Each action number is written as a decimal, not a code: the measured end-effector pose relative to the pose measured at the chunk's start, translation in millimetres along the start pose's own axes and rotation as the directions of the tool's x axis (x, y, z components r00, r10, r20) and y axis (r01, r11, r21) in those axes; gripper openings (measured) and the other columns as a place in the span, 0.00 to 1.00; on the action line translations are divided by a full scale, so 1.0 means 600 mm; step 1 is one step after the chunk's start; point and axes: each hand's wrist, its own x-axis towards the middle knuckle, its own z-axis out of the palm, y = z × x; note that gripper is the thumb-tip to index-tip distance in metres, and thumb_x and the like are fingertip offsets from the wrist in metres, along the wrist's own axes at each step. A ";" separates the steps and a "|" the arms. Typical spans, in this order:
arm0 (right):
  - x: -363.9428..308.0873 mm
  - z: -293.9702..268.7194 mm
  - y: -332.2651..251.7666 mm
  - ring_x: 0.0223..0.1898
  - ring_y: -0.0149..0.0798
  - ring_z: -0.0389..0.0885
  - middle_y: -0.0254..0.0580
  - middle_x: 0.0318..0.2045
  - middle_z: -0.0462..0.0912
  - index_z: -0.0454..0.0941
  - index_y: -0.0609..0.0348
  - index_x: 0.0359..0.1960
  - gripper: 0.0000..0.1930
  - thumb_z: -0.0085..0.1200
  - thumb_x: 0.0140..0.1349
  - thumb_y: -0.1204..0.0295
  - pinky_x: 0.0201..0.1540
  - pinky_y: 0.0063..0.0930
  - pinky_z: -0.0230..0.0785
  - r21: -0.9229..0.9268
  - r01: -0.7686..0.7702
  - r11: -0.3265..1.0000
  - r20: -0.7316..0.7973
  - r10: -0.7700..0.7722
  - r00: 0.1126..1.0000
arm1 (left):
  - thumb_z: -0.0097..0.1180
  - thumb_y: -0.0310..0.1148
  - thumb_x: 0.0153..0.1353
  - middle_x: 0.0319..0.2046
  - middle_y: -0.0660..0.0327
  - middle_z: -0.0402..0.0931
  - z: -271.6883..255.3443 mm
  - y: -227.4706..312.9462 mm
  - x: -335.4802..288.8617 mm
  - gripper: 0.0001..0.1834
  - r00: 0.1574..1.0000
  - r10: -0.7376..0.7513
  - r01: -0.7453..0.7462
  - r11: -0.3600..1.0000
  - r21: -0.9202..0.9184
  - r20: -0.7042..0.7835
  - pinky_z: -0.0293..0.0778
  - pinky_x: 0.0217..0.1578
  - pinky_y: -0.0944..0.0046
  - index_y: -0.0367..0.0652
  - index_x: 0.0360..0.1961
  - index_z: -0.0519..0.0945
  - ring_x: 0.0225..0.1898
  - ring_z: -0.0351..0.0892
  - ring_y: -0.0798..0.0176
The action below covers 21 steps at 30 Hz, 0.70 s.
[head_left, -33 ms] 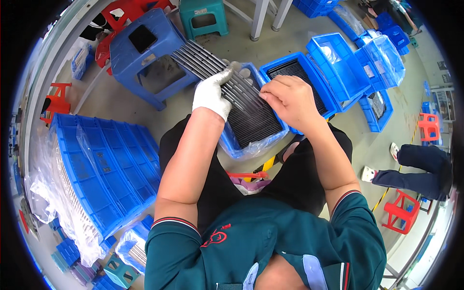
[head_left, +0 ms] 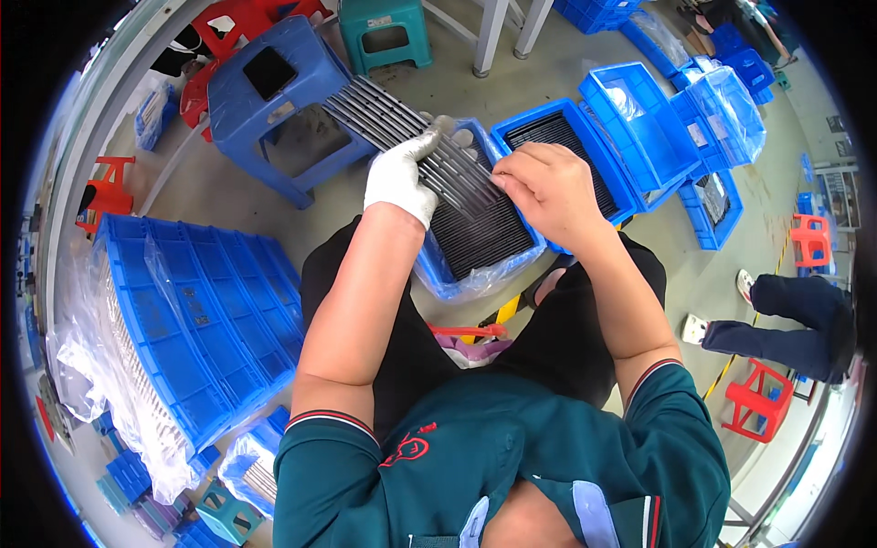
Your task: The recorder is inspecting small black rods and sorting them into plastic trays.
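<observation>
My left hand (head_left: 402, 178), in a white glove, is closed around a bundle of long, thin dark metal rods (head_left: 375, 114). The rods lie side by side and slant from upper left to lower right. My bare right hand (head_left: 548, 187) has its thumb and fingers pinched at the lower right end of the bundle, on an outer rod; its fingertips partly hide that end. Below both hands stands a blue plastic bin (head_left: 489, 288), lined with clear film and filled with rows of similar dark rods (head_left: 480, 242).
Right of it is another blue bin (head_left: 621, 205) of dark rods, with more blue bins (head_left: 639, 119) beyond. A blue stool (head_left: 274, 100) carrying a dark flat object stands at the far left. Stacked blue crates (head_left: 201, 310) rise on my left. A person's legs (head_left: 776, 315) show at right.
</observation>
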 end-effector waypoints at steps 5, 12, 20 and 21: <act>0.003 0.004 0.004 0.23 0.41 0.76 0.39 0.21 0.77 0.78 0.58 0.26 0.03 0.60 0.50 0.77 0.26 0.29 0.68 0.125 -0.132 0.983 -0.193 0.154 0.969 | 0.46 0.21 0.61 0.40 0.47 0.76 0.008 0.000 0.001 0.11 0.998 0.018 -0.016 1.000 0.020 -0.063 0.80 0.38 0.46 0.29 0.44 0.73 0.40 0.80 0.45; -0.007 0.009 0.003 0.26 0.35 0.77 0.38 0.25 0.79 0.80 0.61 0.30 0.03 0.60 0.54 0.77 0.29 0.24 0.68 0.313 -0.259 0.914 -0.003 0.274 0.962 | 0.48 0.19 0.60 0.40 0.49 0.77 -0.001 0.007 0.002 0.10 0.996 0.068 -0.068 0.998 0.009 -0.065 0.80 0.39 0.47 0.33 0.43 0.72 0.40 0.80 0.45; -0.004 0.017 0.001 0.28 0.38 0.78 0.38 0.26 0.79 0.79 0.60 0.30 0.04 0.60 0.53 0.77 0.31 0.28 0.69 0.175 -0.130 0.976 0.017 0.129 0.992 | 0.49 0.19 0.59 0.39 0.48 0.77 -0.008 0.009 0.004 0.10 0.998 0.046 -0.045 0.999 0.019 -0.050 0.81 0.37 0.49 0.31 0.42 0.73 0.39 0.81 0.46; -0.003 0.017 -0.001 0.28 0.38 0.78 0.38 0.26 0.79 0.79 0.60 0.30 0.04 0.60 0.53 0.77 0.31 0.28 0.69 0.177 -0.123 0.977 0.016 0.122 0.992 | 0.49 0.20 0.59 0.39 0.48 0.77 -0.009 0.008 0.004 0.10 0.998 0.048 -0.047 0.999 0.022 -0.042 0.81 0.37 0.49 0.31 0.42 0.73 0.39 0.81 0.47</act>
